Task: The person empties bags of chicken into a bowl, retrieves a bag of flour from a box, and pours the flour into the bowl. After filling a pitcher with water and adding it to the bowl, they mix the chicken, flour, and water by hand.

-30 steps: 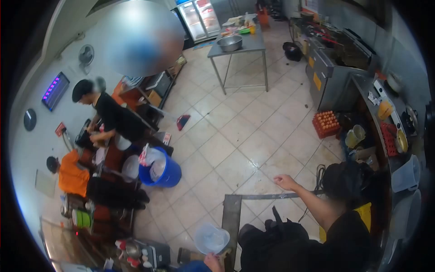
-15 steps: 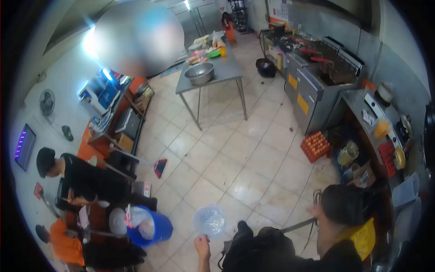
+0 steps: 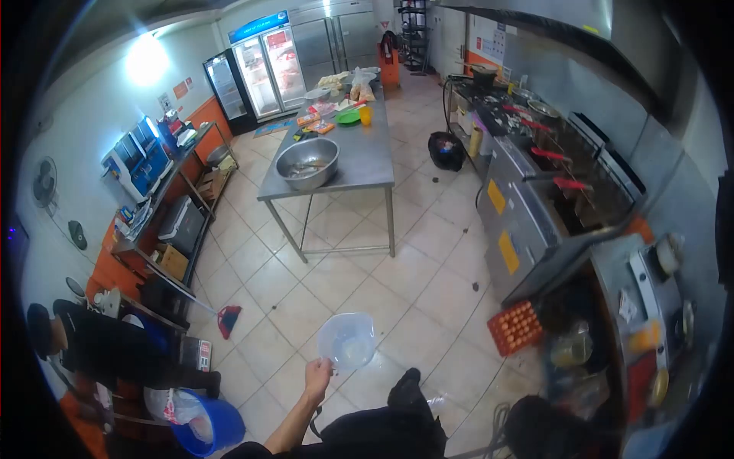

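My left hand (image 3: 318, 374) reaches forward at the bottom of the head view, fingers closed on the near edge of a translucent plastic bowl (image 3: 345, 341). The bowl is held over the tiled floor, and pale reflections show through it. My right hand is out of the frame. One dark shoe (image 3: 405, 389) of mine shows to the right of the bowl.
Ahead stands a steel table (image 3: 359, 164) with a large metal bowl (image 3: 307, 164). Fryers (image 3: 527, 222) and a red egg tray (image 3: 514, 327) line the right. At left, a person in black (image 3: 115, 336) stands near a blue tub (image 3: 218, 421). A person's black cap (image 3: 550, 427) is at lower right.
My view has advanced toward the steel table, which now looks nearer. The bowl moves along in my left hand. The capped person at right has slipped lower in view.
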`<state>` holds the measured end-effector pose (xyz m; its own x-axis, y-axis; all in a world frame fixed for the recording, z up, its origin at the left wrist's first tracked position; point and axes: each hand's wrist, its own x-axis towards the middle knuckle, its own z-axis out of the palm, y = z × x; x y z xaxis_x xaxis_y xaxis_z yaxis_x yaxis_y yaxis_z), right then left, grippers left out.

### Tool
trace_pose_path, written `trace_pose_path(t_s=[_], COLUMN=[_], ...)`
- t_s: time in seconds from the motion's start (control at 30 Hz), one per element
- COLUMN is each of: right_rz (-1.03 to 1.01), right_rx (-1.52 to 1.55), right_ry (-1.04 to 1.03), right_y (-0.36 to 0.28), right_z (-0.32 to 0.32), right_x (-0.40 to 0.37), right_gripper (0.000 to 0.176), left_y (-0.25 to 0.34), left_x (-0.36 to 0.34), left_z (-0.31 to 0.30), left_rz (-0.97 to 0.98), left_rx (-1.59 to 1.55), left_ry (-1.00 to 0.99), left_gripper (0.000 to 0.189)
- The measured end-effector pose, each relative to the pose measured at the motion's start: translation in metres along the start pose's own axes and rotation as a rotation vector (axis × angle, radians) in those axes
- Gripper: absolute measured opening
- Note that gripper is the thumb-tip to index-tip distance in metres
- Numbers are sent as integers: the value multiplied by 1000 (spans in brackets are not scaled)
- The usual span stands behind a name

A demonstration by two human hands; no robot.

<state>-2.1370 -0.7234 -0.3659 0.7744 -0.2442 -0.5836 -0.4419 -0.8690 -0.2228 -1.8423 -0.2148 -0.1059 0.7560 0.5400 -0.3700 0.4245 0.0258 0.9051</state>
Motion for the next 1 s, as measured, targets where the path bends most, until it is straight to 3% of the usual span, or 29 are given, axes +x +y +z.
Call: trace_pose_path(t_s=[0.07,0.13,0.17,0.2,0.23,0.27,0.37,0.47,0.5,0.57,0.67,0.73,0.8,0.83,0.9,0.93,0.97,1.0], right_rz=[-131,-307,-235,-111,-136,-415,-520,-624,-692,-604,-313,-208,-12,49,310,324,410,476], right_rx=[-94,-283,-48,495,852,794,863,817,833,874,821,893,733,797,1306,1060,826,560], right_ry=[34,173,325,302,147,362,297,361,396,351,96,47,12,54,-1018,-1017,-732,-458], right_y=[-32,-54,-110,-182,-259,-291,-421,-483,-489,-499,-470,-445,-412,-380,-319,-338,-359,-385], right_z=[-16,-29,-83,-167,-264,-293,-445,-511,-516,-513,-501,-468,-430,-413,-375,-401,-399,-409], right_x=[116,288,347,377,384,444,491,558,580,610,636,646,656,675,684,659,628,618], right_gripper=[26,27,27,21,27,25,22,20,19,19,21,19,22,22,12,3,8,13], left_y=[29,59,76,92,109,119,146,173,178,198,225,242,265,280,296,297,305,318], left_x=[26,51,64,77,93,110,162,222,246,296,361,406,450,473,523,544,558,578], left_z=[32,62,76,89,100,112,150,195,209,230,271,285,299,309,325,328,335,341], left_rz=[-15,-39,-30,-21,-62,-69,-80,-84,-42,3,-20,-69,-46,-34,-47,-68,6,-82], left_rx=[-72,-146,-156,-165,-177,-184,-235,-213,-219,-201,-239,-368,-301,-403,-466,-430,-448,-391], left_ry=[9,28,31,33,15,28,72,89,116,106,102,114,25,102,206,245,217,257], left_gripper=[27,27,27,26,22,22,22,21,21,21,22,23,26,27,31,35,39,42])
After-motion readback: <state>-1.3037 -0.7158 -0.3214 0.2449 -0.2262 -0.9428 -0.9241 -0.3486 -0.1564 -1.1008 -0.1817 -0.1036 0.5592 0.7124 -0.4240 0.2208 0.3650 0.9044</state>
